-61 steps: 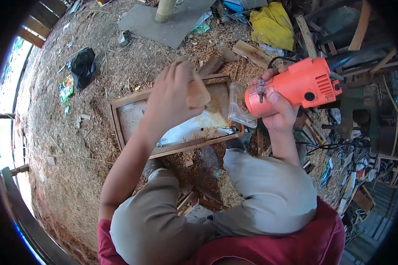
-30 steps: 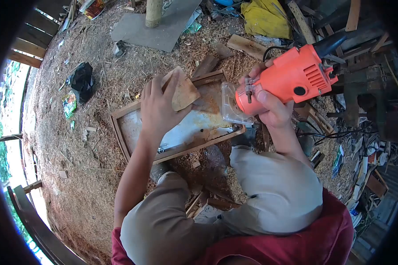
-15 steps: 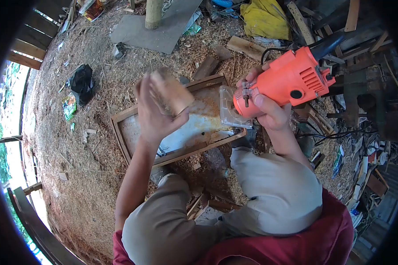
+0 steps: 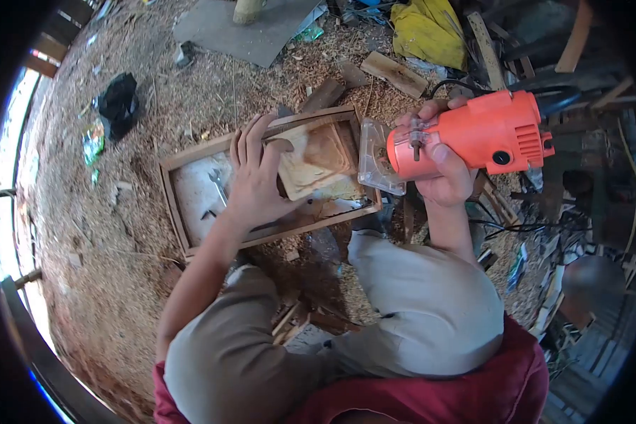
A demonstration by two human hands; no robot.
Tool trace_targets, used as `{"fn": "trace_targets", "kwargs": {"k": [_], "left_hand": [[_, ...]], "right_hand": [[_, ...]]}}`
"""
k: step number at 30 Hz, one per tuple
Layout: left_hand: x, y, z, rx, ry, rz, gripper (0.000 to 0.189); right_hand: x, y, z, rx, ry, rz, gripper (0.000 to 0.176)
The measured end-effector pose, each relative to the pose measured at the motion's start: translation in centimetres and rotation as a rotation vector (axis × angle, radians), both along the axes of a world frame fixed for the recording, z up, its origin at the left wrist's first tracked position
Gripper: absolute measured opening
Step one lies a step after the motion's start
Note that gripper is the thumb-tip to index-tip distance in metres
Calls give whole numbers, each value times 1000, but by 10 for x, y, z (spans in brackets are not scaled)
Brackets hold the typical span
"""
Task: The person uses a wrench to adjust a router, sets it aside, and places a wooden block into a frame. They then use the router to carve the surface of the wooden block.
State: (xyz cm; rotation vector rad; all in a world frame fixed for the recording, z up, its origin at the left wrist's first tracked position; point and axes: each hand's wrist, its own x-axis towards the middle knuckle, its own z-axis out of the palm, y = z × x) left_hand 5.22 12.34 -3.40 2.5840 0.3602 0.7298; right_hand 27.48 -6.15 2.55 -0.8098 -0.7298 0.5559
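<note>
My left hand [image 4: 254,173] is closed on the left edge of a squarish wooden piece [image 4: 318,159], pale with a browner face and a line running along its borders. It is held over the right half of a shallow wood-framed tray [image 4: 173,212]. My right hand [image 4: 445,173] wraps round the body of an orange trim router [image 4: 466,138]. The router lies tipped on its side in the air, its clear plastic base [image 4: 374,155] facing the wooden piece. A small gap shows between the two. The router's bit cannot be made out clearly.
A wrench [image 4: 218,185] and a small dark piece [image 4: 208,214] lie in the tray. Wood offcuts [image 4: 396,74], a yellow cloth or bag [image 4: 427,32] and a black plastic bag [image 4: 118,102] are on the shavings-covered ground. A black cable [image 4: 537,222] runs at right.
My left hand has turned the wooden piece so its broad face shows, and lowered it closer to the router's base. The wrench is now more exposed. The view has shifted slightly.
</note>
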Motion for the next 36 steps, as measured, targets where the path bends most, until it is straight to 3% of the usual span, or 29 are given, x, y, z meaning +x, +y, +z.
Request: {"fn": "trace_targets", "kwargs": {"k": [2, 7, 15, 29, 36], "left_hand": [[-9, 3, -3, -41, 75, 1, 89], [-12, 2, -11, -86, 58, -35, 114], [-9, -10, -13, -21, 95, 58, 123], [-14, -9, -25, -86, 110, 76, 101], [-16, -8, -30, -81, 75, 71, 100]], "right_hand": [[2, 0, -1, -1, -8, 16, 65], [-3, 7, 1, 12, -2, 65, 63], [-16, 27, -10, -75, -175, 90, 60], [-36, 52, -40, -139, -416, 17, 67], [-35, 46, -45, -191, -558, 23, 68]]}}
